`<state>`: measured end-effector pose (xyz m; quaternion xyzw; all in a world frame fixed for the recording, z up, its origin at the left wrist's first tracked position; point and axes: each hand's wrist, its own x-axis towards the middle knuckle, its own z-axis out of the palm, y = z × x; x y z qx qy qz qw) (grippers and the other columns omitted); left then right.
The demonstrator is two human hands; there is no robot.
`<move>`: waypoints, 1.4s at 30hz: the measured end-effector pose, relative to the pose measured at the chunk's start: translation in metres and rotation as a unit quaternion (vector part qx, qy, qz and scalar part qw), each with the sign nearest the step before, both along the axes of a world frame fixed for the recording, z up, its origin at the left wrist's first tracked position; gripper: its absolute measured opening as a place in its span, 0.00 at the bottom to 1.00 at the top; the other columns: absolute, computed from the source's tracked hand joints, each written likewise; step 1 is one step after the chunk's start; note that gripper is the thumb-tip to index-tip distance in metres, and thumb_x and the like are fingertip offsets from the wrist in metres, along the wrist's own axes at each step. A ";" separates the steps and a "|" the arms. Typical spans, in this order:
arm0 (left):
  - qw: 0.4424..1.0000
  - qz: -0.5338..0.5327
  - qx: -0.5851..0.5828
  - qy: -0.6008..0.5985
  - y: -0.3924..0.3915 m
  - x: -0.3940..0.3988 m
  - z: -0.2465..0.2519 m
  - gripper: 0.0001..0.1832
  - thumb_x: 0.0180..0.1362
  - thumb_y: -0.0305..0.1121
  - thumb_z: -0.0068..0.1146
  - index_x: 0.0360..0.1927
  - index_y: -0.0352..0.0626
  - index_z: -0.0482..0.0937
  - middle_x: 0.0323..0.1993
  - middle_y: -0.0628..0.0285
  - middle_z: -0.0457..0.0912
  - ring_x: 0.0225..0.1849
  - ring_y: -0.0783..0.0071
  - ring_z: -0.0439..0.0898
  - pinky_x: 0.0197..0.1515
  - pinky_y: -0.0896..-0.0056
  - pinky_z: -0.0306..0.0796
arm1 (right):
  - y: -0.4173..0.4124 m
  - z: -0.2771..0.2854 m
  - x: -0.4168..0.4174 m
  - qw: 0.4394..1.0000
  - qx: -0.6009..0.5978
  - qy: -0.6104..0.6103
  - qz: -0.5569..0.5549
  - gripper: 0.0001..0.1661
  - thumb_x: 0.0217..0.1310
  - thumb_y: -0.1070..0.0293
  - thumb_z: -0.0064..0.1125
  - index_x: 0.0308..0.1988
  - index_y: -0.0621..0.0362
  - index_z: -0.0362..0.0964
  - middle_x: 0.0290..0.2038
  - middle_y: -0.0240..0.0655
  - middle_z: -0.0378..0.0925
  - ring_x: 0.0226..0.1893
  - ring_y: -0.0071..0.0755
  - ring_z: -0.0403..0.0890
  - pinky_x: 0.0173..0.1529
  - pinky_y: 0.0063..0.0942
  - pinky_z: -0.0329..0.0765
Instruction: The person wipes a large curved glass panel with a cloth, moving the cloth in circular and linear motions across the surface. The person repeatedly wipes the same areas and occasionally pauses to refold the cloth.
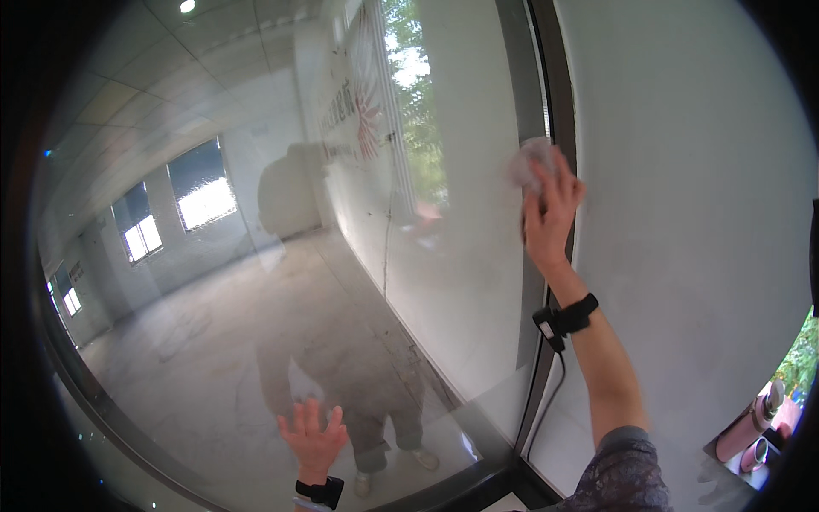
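Observation:
A large glass pane [307, 301] in a dark frame stands before me, with a bare room visible through it and a person's reflection on it. My right hand [551, 211], slightly blurred, presses a crumpled light cloth [531, 165] to the pane's right edge beside the dark frame [564, 96]. Lower down, my left hand [312, 435] is spread with its fingers apart at the glass and holds nothing; whether it touches the pane I cannot tell. Each wrist wears a black strap with a small device, and a cable hangs from the right one [555, 326].
A pale wall [678, 192] runs along the right of the frame. At the lower right, a pink bottle [742, 429] and a pink cup [755, 456] stand on a ledge by a window. The frame's dark bottom rail [473, 489] crosses below.

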<state>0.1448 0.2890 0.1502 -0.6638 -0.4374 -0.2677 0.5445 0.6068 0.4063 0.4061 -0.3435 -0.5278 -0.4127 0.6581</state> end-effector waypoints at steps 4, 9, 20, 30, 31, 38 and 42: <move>1.000 0.011 0.012 -0.012 0.005 0.002 -0.001 0.22 0.61 0.52 0.51 0.59 0.68 0.71 0.69 0.53 0.65 0.71 0.47 0.61 0.67 0.25 0.50 | 0.014 -0.015 -0.015 0.991 0.008 0.131 0.010 0.28 0.54 0.80 0.54 0.57 0.54 0.74 0.69 0.45 0.61 0.55 0.52 0.62 0.60 0.43 0.63; 1.000 0.011 0.012 0.001 -0.007 -0.001 0.005 0.22 0.65 0.51 0.46 0.61 0.65 0.69 0.71 0.50 0.63 0.72 0.44 0.60 0.67 0.24 0.50 | -0.025 -0.098 -0.075 0.975 -0.007 -0.199 0.096 0.24 0.46 0.76 0.58 0.48 0.54 0.79 0.67 0.48 0.65 0.50 0.51 0.70 0.58 0.44 0.62; 0.999 0.026 -0.003 -0.024 -0.012 -0.003 0.007 0.23 0.55 0.45 0.56 0.56 0.68 0.71 0.66 0.52 0.68 0.68 0.46 0.64 0.66 0.25 0.52 | -0.006 -0.088 -0.045 0.986 -0.024 0.159 0.039 0.14 0.55 0.75 0.56 0.43 0.63 0.67 0.65 0.56 0.60 0.57 0.58 0.63 0.58 0.52 0.59; 0.999 0.030 -0.002 0.010 -0.009 -0.012 0.005 0.22 0.64 0.51 0.47 0.60 0.63 0.71 0.71 0.48 0.62 0.73 0.42 0.59 0.68 0.24 0.49 | -0.013 -0.131 -0.031 0.997 -0.068 0.026 -0.011 0.30 0.55 0.77 0.56 0.59 0.52 0.71 0.63 0.49 0.68 0.52 0.53 0.70 0.54 0.39 0.66; 1.000 0.030 -0.002 0.008 -0.007 -0.011 0.004 0.22 0.64 0.51 0.47 0.60 0.63 0.71 0.71 0.48 0.62 0.73 0.42 0.59 0.68 0.24 0.49 | -0.016 -0.118 -0.024 0.992 -0.080 0.097 -0.033 0.33 0.55 0.80 0.54 0.62 0.55 0.69 0.65 0.52 0.65 0.53 0.55 0.68 0.56 0.39 0.64; 1.000 0.013 0.007 -0.012 0.006 -0.006 0.000 0.22 0.60 0.49 0.52 0.58 0.66 0.70 0.69 0.50 0.65 0.70 0.44 0.62 0.67 0.25 0.50 | -0.021 -0.182 -0.101 0.997 -0.061 0.005 0.040 0.34 0.43 0.78 0.51 0.55 0.52 0.76 0.65 0.58 0.65 0.56 0.49 0.72 0.54 0.41 0.61; 0.999 0.026 0.010 -0.015 0.006 -0.009 -0.001 0.23 0.58 0.48 0.54 0.58 0.68 0.70 0.68 0.51 0.66 0.69 0.46 0.63 0.67 0.25 0.50 | -0.019 -0.206 -0.081 0.970 -0.036 -0.212 0.111 0.28 0.46 0.74 0.56 0.51 0.49 0.79 0.62 0.49 0.71 0.48 0.46 0.76 0.53 0.39 0.65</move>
